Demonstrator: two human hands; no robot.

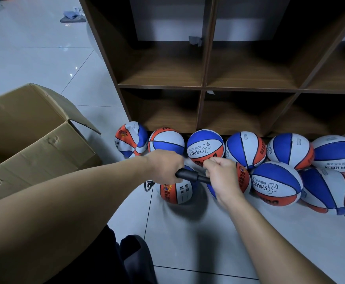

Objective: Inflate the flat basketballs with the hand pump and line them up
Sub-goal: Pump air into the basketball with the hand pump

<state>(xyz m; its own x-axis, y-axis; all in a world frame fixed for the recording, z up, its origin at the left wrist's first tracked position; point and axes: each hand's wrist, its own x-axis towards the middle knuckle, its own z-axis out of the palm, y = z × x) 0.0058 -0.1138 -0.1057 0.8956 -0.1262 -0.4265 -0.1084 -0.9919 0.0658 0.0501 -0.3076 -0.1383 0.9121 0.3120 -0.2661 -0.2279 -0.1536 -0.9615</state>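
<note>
Head view: both hands, left [165, 166] and right [221, 174], grip black cylindrical pump [190, 175].

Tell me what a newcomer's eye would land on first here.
First, the two hands at centre: the left hand grips the black hand pump and the right hand holds its other end, over a basketball. Behind them, red, white and blue balls line the foot of the wooden shelf; the leftmost ball is crumpled. An open cardboard box sits left.
</note>
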